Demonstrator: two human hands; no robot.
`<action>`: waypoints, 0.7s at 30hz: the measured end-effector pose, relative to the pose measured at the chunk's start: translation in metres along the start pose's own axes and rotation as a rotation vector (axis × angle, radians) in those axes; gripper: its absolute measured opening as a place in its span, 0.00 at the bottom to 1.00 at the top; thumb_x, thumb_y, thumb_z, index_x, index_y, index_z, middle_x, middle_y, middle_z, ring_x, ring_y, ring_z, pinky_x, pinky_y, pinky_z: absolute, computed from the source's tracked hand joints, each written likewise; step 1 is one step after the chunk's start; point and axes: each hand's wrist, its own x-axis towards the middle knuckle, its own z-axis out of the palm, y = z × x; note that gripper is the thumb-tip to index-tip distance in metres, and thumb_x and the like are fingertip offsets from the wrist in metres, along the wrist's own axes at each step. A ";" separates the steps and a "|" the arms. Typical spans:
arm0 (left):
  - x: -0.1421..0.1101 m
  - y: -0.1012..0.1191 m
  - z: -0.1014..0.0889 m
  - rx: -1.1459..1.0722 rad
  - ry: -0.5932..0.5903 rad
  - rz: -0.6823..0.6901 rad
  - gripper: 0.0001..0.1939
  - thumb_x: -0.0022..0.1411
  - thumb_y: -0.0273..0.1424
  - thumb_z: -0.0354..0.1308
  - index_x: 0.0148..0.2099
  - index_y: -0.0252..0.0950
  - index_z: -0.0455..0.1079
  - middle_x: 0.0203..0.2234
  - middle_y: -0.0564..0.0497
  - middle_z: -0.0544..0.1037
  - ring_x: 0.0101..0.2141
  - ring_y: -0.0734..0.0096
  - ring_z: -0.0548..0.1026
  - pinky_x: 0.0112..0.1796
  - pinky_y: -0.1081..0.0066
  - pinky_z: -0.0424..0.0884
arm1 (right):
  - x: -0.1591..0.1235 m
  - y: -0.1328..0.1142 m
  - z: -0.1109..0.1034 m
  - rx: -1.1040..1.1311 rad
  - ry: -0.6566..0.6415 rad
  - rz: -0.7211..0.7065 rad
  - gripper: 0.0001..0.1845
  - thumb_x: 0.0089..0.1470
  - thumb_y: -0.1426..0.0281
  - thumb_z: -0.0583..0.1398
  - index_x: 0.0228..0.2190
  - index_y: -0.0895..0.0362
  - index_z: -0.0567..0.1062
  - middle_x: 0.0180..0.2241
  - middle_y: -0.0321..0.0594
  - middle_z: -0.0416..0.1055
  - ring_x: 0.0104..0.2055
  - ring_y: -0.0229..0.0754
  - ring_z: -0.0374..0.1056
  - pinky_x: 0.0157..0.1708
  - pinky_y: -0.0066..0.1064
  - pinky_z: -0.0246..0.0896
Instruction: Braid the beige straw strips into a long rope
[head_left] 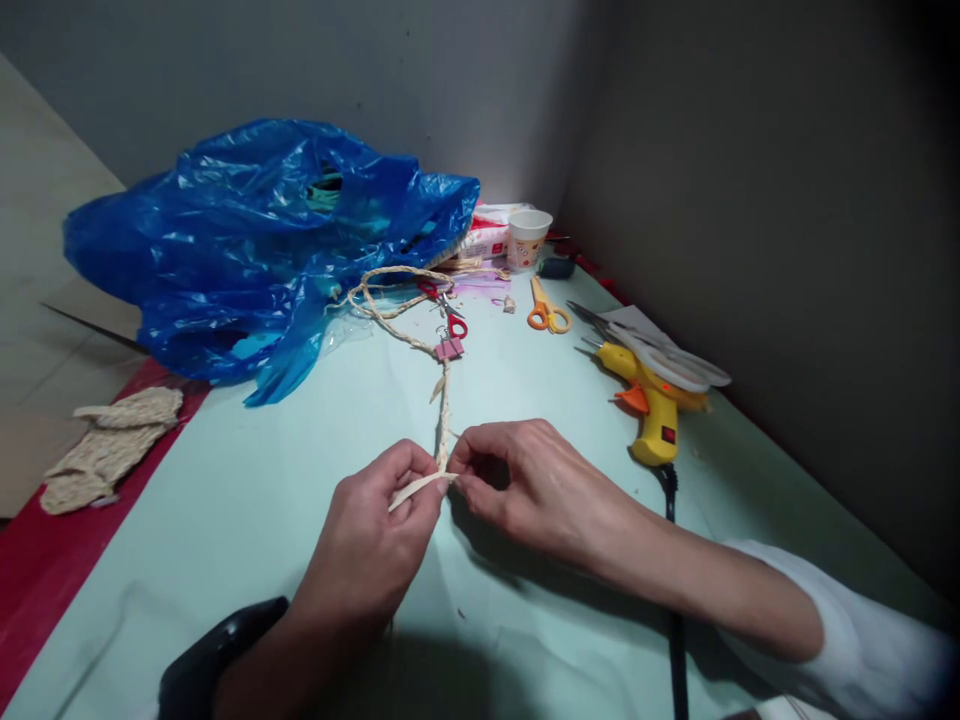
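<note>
A pale straw-coloured braid (444, 410) runs down the middle of the table towards me. A pink binder clip (449, 348) grips it higher up, and beyond the clip the cord loops to the left. My left hand (382, 525) pinches the braid's near end, with a flat pale strand (412, 488) sticking out between its fingers. Against it, my right hand (525, 480) is closed at the fingertips on another strand of the same end. The fingers partly hide where the strands cross.
A blue plastic bag (277, 230) fills the back left. Beyond the clip lie red scissors (454, 324), orange scissors (546, 308) and a paper cup (528, 240). On the right rests a yellow glue gun (656, 420) with a black cord. A woven piece (112, 450) lies at the left edge.
</note>
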 end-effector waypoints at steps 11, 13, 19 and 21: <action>-0.004 -0.003 -0.003 0.136 -0.076 0.111 0.08 0.63 0.34 0.51 0.32 0.39 0.65 0.23 0.57 0.67 0.26 0.73 0.63 0.27 0.75 0.60 | 0.000 -0.002 0.003 0.000 0.016 0.059 0.08 0.52 0.73 0.56 0.24 0.58 0.72 0.20 0.31 0.65 0.22 0.31 0.55 0.24 0.25 0.45; -0.003 -0.004 -0.004 0.157 -0.087 0.120 0.10 0.63 0.34 0.51 0.30 0.38 0.65 0.22 0.57 0.66 0.25 0.74 0.62 0.27 0.75 0.58 | 0.000 0.000 0.008 0.017 0.020 0.066 0.07 0.51 0.74 0.55 0.23 0.58 0.70 0.19 0.30 0.63 0.21 0.30 0.54 0.23 0.25 0.44; 0.005 -0.006 -0.009 0.075 -0.083 0.120 0.08 0.60 0.33 0.53 0.31 0.38 0.72 0.24 0.54 0.73 0.28 0.69 0.69 0.31 0.73 0.61 | 0.000 0.001 0.014 0.065 0.034 0.102 0.07 0.51 0.73 0.55 0.23 0.59 0.70 0.19 0.31 0.64 0.22 0.31 0.55 0.23 0.24 0.46; 0.006 -0.006 -0.009 0.100 -0.043 0.138 0.07 0.59 0.33 0.55 0.32 0.38 0.73 0.29 0.51 0.76 0.33 0.66 0.71 0.35 0.71 0.63 | 0.000 0.000 0.014 0.074 0.034 0.106 0.06 0.50 0.73 0.54 0.23 0.59 0.70 0.19 0.31 0.63 0.22 0.31 0.54 0.23 0.24 0.46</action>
